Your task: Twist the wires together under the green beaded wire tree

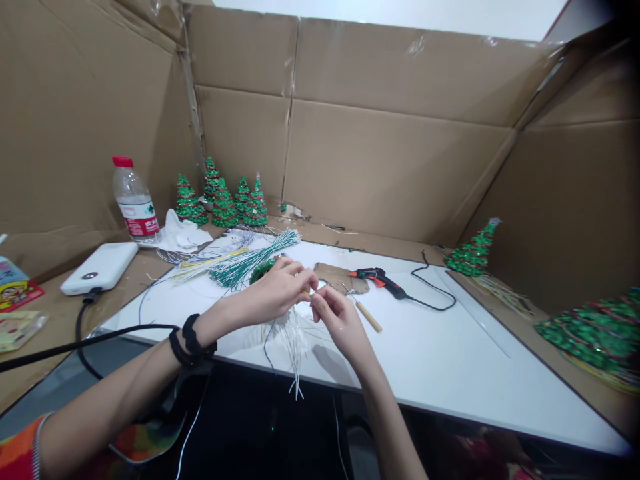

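My left hand (281, 288) is closed above the white board, its fingertips pinching a thin yellow strand (306, 293). My right hand (341, 320) meets it from the right, thumb and forefinger pressed together at the strand's other end. A dark green, rounded piece (261, 270) shows partly behind my left hand, which covers most of it. White cords (293, 343) hang from below my hands over the board's front edge. Just behind lies a bundle of green and white cords (250, 263), with yellow cords (207, 265) beside it.
A glue gun (377, 279) with a black cable and a wooden-handled tool (369, 317) lie right of my hands. Several small green Christmas trees (225, 205) stand back left; others (473, 250) stand right. A bottle (135, 203) and a white power bank (100, 268) are left. Cardboard walls (400, 160) surround the table.
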`<state>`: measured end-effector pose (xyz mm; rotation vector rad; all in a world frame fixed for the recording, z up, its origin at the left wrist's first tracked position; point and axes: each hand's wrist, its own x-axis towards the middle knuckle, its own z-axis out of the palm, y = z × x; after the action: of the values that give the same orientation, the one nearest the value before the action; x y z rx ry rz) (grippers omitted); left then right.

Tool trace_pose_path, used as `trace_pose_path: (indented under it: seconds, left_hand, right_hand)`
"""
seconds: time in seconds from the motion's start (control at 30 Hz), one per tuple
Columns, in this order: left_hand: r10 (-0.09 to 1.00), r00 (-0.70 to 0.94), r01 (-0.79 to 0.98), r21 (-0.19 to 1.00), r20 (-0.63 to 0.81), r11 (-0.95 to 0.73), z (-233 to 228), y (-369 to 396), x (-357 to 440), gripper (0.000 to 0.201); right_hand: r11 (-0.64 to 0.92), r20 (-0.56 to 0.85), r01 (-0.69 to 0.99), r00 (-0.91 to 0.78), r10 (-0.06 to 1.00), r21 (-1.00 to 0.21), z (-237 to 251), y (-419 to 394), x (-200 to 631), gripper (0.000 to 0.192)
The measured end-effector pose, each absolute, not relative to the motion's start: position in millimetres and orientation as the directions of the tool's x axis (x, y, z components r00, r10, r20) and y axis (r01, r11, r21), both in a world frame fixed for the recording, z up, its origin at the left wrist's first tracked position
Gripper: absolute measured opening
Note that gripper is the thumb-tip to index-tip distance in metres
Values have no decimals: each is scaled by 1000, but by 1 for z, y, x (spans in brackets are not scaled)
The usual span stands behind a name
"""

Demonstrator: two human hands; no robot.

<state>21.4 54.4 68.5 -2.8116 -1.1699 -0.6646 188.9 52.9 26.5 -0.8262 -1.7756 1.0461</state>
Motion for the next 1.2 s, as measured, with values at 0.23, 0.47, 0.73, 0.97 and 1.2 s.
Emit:
trace_pose_path:
  seconds: [0.23, 0.47, 0.73, 0.97, 1.2]
  left_hand:
    - [694, 254, 791, 268, 674, -550, 73, 26, 3, 27]
    - [953, -183, 885, 463, 240, 53, 34, -16, -9, 34]
    - [972, -207, 714, 697, 113, 71, 12, -10, 0, 27]
    - [988, -99, 39, 992, -119, 124, 7, -3, -4, 33]
    - [971, 44, -210, 948, -235, 239, 14, -2, 2, 28]
  right_hand:
    - [279, 280, -48, -309, 909, -959, 21, 49, 180, 28]
    - [142, 179, -159, -250, 952, -977, 15, 30, 165, 30]
    - [9, 85, -259, -283, 955, -966, 16, 11, 139, 34]
    - [194, 208, -108, -137, 969, -975, 5, 9, 129, 29]
    - [315, 305, 58, -140, 942, -947, -2, 12, 130, 25]
